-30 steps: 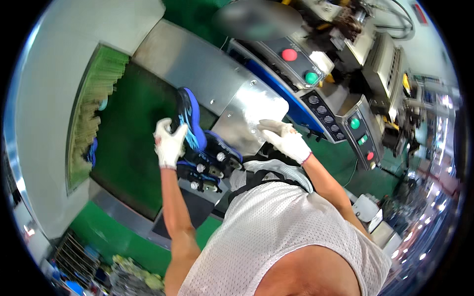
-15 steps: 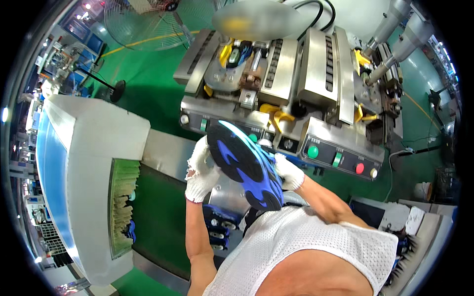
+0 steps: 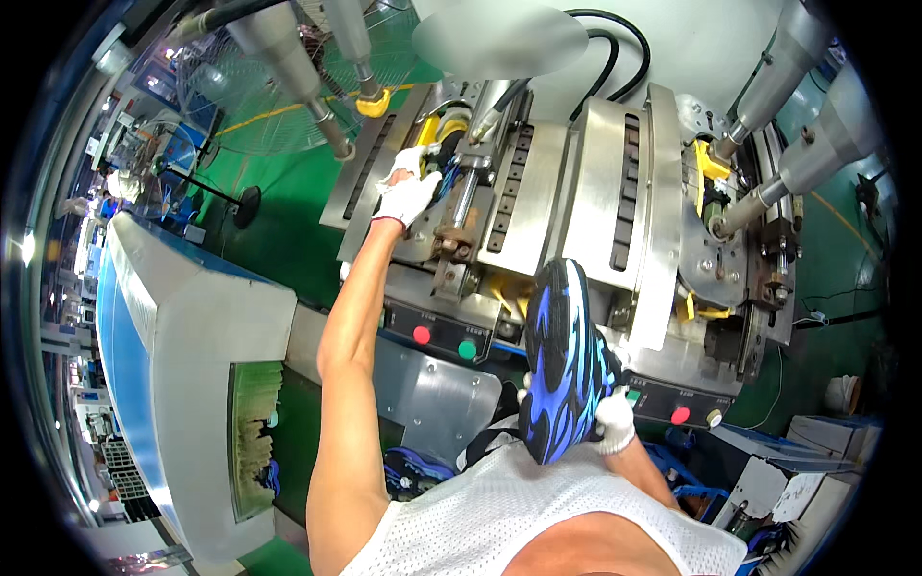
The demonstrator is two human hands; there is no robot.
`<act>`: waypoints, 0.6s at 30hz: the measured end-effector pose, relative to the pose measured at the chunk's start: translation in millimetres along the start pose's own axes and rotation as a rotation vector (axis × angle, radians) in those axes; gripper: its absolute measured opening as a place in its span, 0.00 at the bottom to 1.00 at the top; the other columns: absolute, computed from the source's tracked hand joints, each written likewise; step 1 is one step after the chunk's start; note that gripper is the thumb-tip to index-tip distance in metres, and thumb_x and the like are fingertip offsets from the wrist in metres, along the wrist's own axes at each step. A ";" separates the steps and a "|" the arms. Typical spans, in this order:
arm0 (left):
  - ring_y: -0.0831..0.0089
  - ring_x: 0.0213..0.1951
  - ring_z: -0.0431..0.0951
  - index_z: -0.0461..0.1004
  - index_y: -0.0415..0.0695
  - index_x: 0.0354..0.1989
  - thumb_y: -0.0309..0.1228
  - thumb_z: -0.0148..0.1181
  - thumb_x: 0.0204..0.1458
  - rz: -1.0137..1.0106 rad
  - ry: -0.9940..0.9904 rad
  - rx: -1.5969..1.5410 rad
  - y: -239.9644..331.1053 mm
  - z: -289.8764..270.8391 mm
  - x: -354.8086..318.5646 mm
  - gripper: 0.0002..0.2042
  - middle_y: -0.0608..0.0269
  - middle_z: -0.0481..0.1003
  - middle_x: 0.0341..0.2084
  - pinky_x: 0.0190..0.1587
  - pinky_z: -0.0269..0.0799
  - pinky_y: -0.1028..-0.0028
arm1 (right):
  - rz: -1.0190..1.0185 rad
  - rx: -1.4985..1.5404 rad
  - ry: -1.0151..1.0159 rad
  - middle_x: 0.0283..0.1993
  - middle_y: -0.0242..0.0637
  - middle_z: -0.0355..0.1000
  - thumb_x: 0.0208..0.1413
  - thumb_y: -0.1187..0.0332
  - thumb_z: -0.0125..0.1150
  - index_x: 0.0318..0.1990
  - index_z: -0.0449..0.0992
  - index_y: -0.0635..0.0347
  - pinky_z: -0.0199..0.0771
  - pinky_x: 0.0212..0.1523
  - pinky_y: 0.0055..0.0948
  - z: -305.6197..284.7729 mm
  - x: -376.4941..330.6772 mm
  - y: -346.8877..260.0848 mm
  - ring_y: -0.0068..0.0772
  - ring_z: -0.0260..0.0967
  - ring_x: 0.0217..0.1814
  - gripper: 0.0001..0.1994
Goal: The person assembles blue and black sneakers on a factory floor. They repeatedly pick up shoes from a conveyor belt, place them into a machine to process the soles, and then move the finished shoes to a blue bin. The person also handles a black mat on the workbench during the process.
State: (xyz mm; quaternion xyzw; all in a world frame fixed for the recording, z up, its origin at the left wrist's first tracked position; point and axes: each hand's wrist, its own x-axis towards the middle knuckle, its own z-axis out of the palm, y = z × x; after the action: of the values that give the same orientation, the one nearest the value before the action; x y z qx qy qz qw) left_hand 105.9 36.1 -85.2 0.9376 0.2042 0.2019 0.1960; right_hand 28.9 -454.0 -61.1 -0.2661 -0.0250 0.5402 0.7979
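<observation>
A sports shoe (image 3: 557, 360) is held up in front of my body by my right hand (image 3: 612, 422); its black and blue sole faces up, with light blue streaks along it. My right hand wears a white knit glove and is closed on the shoe's far side, most fingers hidden behind it. My left hand (image 3: 408, 194), gloved too, reaches to the left station of a metal pressing machine (image 3: 528, 192). There it closes round the side of a second dark and blue shoe (image 3: 448, 158), which is largely covered by the hand and machine parts.
Metal press cylinders (image 3: 274, 48) with yellow pads hang over both stations. Along the front runs a control panel (image 3: 442, 336) with coloured buttons. A white and blue conveyor housing (image 3: 202, 326) with a green-fringed opening stands at left; more shoes (image 3: 418, 470) lie low by my body.
My left hand has left the held shoe and reached forward to the shoe in the left station. The right hand has brought its shoe rightward and turned it more upright. The left cylinders now show raised.
</observation>
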 end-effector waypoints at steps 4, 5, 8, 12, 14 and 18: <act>0.46 0.62 0.69 0.64 0.41 0.66 0.43 0.68 0.52 -0.052 0.031 0.078 -16.3 50.6 39.5 0.35 0.40 0.69 0.59 0.63 0.66 0.57 | -0.063 -0.020 0.179 0.57 0.49 0.73 0.51 0.71 0.71 0.62 0.66 0.66 0.79 0.57 0.48 -5.9 -17.1 6.0 0.45 0.76 0.54 0.31; 0.45 0.61 0.70 0.63 0.41 0.67 0.44 0.68 0.52 -0.076 0.020 0.119 -29.6 65.6 45.9 0.36 0.39 0.70 0.59 0.62 0.66 0.55 | -0.083 -0.025 0.221 0.56 0.49 0.74 0.51 0.71 0.71 0.61 0.67 0.66 0.79 0.57 0.47 -7.2 -20.9 7.9 0.44 0.76 0.54 0.30; 0.47 0.59 0.74 0.67 0.51 0.64 0.45 0.69 0.51 -0.200 -0.179 0.230 -15.2 72.2 64.4 0.32 0.48 0.75 0.56 0.59 0.68 0.51 | -0.128 -0.067 0.333 0.53 0.47 0.75 0.53 0.72 0.68 0.59 0.68 0.66 0.80 0.55 0.46 -15.7 -21.2 13.5 0.40 0.76 0.51 0.25; 0.52 0.59 0.75 0.71 0.49 0.61 0.44 0.69 0.49 -0.224 -0.142 0.204 -9.4 28.3 82.8 0.30 0.47 0.76 0.55 0.60 0.69 0.54 | -0.075 0.014 0.323 0.49 0.44 0.76 0.56 0.74 0.64 0.55 0.71 0.65 0.83 0.53 0.47 -56.8 -27.1 33.0 0.39 0.78 0.49 0.19; 0.52 0.59 0.75 0.71 0.43 0.60 0.43 0.68 0.49 -0.130 -0.039 0.072 -20.3 -7.4 69.2 0.30 0.44 0.75 0.55 0.61 0.70 0.60 | -0.078 -0.019 0.338 0.47 0.44 0.77 0.56 0.74 0.63 0.53 0.72 0.65 0.85 0.50 0.45 -34.7 -6.4 27.6 0.37 0.79 0.48 0.18; 0.57 0.55 0.78 0.74 0.40 0.57 0.41 0.72 0.47 -0.125 0.199 -0.074 32.2 -104.8 -8.8 0.29 0.48 0.76 0.51 0.59 0.72 0.62 | -0.079 -0.247 0.455 0.47 0.41 0.79 0.54 0.70 0.67 0.55 0.73 0.62 0.87 0.42 0.38 64.4 57.0 -2.5 0.31 0.81 0.45 0.21</act>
State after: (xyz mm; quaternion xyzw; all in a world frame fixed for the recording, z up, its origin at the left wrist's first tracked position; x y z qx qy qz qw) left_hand 60.2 34.9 14.9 0.8906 0.2733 0.2885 0.2212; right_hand 33.6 -379.2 -18.9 -0.4749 0.0788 0.4279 0.7649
